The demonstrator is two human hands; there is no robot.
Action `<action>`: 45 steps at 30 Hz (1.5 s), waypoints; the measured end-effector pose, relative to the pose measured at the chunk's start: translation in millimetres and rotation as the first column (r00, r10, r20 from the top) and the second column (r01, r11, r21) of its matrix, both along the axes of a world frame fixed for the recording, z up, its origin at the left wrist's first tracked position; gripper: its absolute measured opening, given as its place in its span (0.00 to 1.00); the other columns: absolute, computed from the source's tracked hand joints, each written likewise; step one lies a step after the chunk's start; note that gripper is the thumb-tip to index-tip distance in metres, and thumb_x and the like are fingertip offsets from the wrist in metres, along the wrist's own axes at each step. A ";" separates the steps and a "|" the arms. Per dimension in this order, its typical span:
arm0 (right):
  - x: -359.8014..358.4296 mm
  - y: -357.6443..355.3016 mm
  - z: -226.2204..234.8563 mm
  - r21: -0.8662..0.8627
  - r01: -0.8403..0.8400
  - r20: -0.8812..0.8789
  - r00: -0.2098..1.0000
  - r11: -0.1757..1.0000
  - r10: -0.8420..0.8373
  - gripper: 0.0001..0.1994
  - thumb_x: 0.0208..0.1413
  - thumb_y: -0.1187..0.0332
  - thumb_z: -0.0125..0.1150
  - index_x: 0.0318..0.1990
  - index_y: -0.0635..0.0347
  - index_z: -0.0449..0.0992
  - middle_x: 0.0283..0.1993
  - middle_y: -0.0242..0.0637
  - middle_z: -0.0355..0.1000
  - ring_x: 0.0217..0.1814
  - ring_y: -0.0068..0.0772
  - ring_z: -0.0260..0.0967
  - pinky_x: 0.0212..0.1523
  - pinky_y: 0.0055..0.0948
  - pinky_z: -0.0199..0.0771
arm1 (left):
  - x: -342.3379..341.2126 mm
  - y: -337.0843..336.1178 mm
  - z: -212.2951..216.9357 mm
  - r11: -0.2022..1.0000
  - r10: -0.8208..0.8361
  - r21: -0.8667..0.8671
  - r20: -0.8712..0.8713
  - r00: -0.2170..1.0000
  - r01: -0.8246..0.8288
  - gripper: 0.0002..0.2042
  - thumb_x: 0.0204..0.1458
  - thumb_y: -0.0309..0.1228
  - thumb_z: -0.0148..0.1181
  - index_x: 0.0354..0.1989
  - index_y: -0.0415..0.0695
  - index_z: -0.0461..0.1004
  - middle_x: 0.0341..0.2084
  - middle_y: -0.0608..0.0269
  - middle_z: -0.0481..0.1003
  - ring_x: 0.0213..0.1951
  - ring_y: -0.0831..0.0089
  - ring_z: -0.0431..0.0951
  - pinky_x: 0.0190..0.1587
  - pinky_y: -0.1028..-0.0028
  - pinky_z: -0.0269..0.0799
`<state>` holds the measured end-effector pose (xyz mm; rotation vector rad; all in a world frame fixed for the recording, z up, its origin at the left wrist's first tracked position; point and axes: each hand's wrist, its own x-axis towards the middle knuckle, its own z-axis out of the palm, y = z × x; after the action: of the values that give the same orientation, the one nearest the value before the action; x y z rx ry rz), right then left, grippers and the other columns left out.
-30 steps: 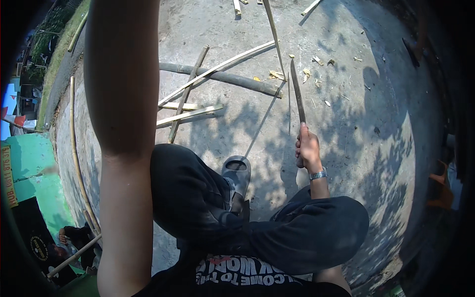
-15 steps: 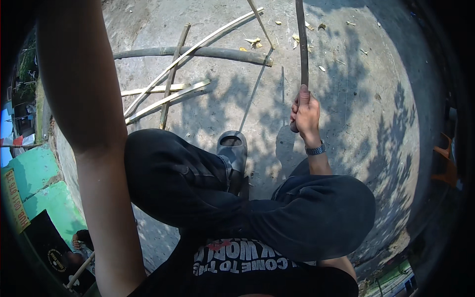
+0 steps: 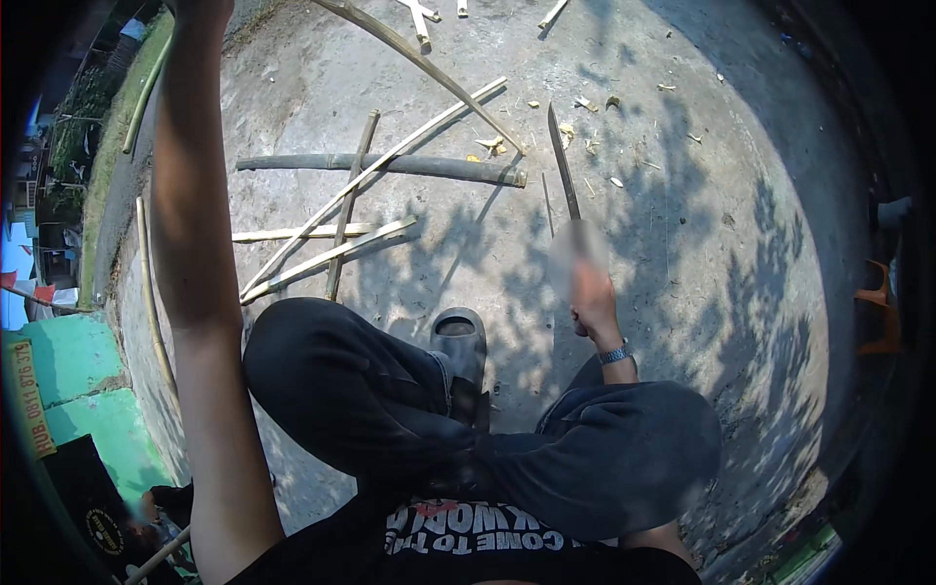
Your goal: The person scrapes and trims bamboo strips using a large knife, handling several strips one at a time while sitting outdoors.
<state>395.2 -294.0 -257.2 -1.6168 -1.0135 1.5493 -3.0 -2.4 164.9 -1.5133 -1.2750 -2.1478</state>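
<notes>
The right hand [image 3: 588,292] is closed around the handle of a long knife [image 3: 564,161], whose narrow blade points up and away over the concrete floor [image 3: 702,234]; the hand itself is blurred, so the fingers cannot be made out singly. The left hand [image 3: 200,10] is raised at the top edge of the view, the forearm running up the left side; it seems to close on a thin bamboo strip [image 3: 429,68] that slants away to the right, though the grip is cut off by the frame and I cannot tell for sure. Half a second ago the knife stood nearly upright with its tip out of view at the top; now the whole blade shows, tilted slightly left, and the hand sits lower. On the floor beyond the black sandal [image 3: 458,341] lie a thick bamboo pole [image 3: 390,164] and several split slats [image 3: 331,255] crossing it, with small chips [image 3: 585,102] scattered near the blade tip.
</notes>
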 end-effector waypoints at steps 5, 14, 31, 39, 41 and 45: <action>54.4 -43.4 -12.2 -0.168 0.111 0.072 0.992 0.980 -0.100 0.29 0.68 0.40 0.51 0.25 0.56 0.66 0.15 0.27 0.60 0.11 0.20 0.57 0.12 0.27 0.60 | -28.1 -42.6 -179.9 0.791 -0.233 -0.534 0.189 0.954 0.299 0.20 0.73 0.41 0.42 0.64 0.41 0.53 0.44 0.48 0.81 0.42 0.62 0.84 0.41 0.65 0.82; 80.7 -66.9 -30.9 -0.255 0.184 0.077 0.982 0.949 -0.170 0.30 0.70 0.42 0.49 0.25 0.60 0.65 0.16 0.32 0.61 0.12 0.26 0.60 0.12 0.30 0.61 | -59.2 -96.3 -247.7 0.752 -0.173 -0.509 0.461 0.870 0.419 0.20 0.74 0.40 0.36 0.67 0.42 0.52 0.51 0.44 0.76 0.45 0.58 0.84 0.43 0.61 0.85; 32.1 -40.2 0.8 -0.100 0.236 0.105 0.969 0.967 -0.225 0.29 0.70 0.40 0.46 0.26 0.58 0.65 0.17 0.29 0.60 0.12 0.22 0.58 0.13 0.28 0.60 | -42.9 -172.7 -333.1 0.591 -0.188 -0.344 0.820 0.540 0.729 0.23 0.73 0.42 0.42 0.65 0.36 0.59 0.58 0.44 0.73 0.57 0.52 0.78 0.58 0.55 0.79; 44.3 -23.6 33.8 0.030 0.258 0.081 0.962 0.966 -0.260 0.30 0.69 0.38 0.46 0.28 0.57 0.64 0.18 0.28 0.58 0.14 0.21 0.57 0.16 0.26 0.59 | 53.1 -135.2 -253.4 0.354 -0.689 -0.099 0.645 0.331 0.930 0.38 0.62 0.51 0.57 0.73 0.39 0.54 0.70 0.44 0.59 0.73 0.51 0.56 0.74 0.44 0.50; 45.2 -26.4 36.6 -0.042 0.272 0.059 0.961 0.961 -0.270 0.29 0.69 0.38 0.47 0.28 0.56 0.64 0.18 0.29 0.58 0.14 0.22 0.57 0.16 0.26 0.59 | 35.5 -119.9 -218.8 0.505 -0.729 0.222 0.626 0.275 0.834 0.48 0.52 0.63 0.60 0.72 0.39 0.54 0.70 0.39 0.57 0.74 0.47 0.54 0.76 0.41 0.42; 70.2 -49.9 29.2 -0.039 0.329 0.081 0.942 0.944 -0.325 0.27 0.69 0.42 0.50 0.27 0.57 0.65 0.17 0.28 0.60 0.14 0.21 0.58 0.15 0.26 0.60 | -11.7 -142.8 -159.8 0.068 -0.846 0.624 0.449 -0.286 0.778 0.27 0.53 0.60 0.62 0.36 0.44 0.75 0.27 0.64 0.71 0.33 0.67 0.73 0.50 0.59 0.69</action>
<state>465.4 -343.9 -228.0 -1.7860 -0.7005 1.3079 -14.7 -145.1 5.1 -1.5889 0.4114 -4.0998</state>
